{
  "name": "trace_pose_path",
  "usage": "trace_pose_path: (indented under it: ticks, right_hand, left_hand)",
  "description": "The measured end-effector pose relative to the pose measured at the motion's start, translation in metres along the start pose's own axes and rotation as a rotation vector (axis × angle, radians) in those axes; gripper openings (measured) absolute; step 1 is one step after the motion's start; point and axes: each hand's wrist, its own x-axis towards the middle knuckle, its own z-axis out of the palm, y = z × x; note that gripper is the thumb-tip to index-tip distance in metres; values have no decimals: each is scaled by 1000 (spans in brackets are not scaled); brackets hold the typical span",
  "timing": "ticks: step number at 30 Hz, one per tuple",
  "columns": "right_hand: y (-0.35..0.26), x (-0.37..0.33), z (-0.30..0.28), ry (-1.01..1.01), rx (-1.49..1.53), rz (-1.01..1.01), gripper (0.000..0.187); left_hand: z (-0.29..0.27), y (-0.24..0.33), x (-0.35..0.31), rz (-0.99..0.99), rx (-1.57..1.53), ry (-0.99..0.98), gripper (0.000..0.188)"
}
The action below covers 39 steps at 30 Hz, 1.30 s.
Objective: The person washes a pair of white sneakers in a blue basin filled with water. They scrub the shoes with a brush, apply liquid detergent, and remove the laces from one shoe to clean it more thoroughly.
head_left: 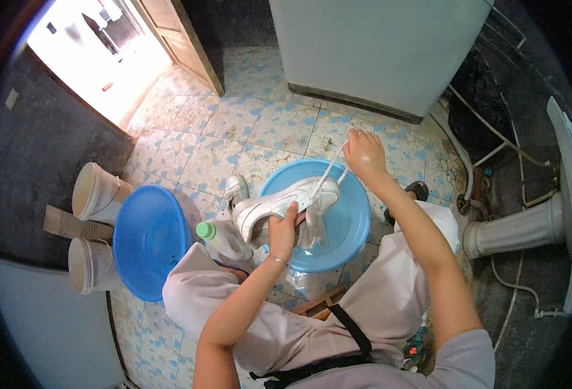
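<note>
A white shoe (279, 202) is held over a light blue basin (356, 220) that has water in it. My left hand (282, 233) grips the shoe at its opening, with the thumb on its upper side. My right hand (365, 155) is raised past the shoe's toe end, fingers closed on a white shoelace (331, 170) that is drawn taut from the shoe. The shoe's tongue and some loose lace hang down over the water. Another white shoe (236, 188) is on the floor just beyond the basin's left side.
A bottle with a green cap (205, 230) stands left of the basin. Farther left are a dark blue tub (144, 243) and two white buckets (95, 191). A white appliance (377, 52) stands ahead, a pedestal sink (516, 227) at right, an open door (181, 42) at far left.
</note>
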Motion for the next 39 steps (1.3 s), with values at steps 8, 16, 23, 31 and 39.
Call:
trace_pose_path:
  ticks: [8,16,23,31,39]
  right_hand:
    - [36,23,-28,-100,118,352,18]
    - [-13,-7,-63,-1093,1466,-60,19]
    - [-54,-62,-62,-1436,1237,-606,22]
    - [-74,-42,-53,-54,784,-289,27]
    - [-79,-51,-50,-203,802,-285,23]
  left_hand:
    - [-9,-7,3,-6,-36,64,35]
    - [-22,1,17,-134,-519,-242,54]
    - [-9,13,35,-56,-786,-316,57]
    - [-10,-1,36,-170,-780,-299,55]
    - [4,2,31,-213,-757,-345,58]
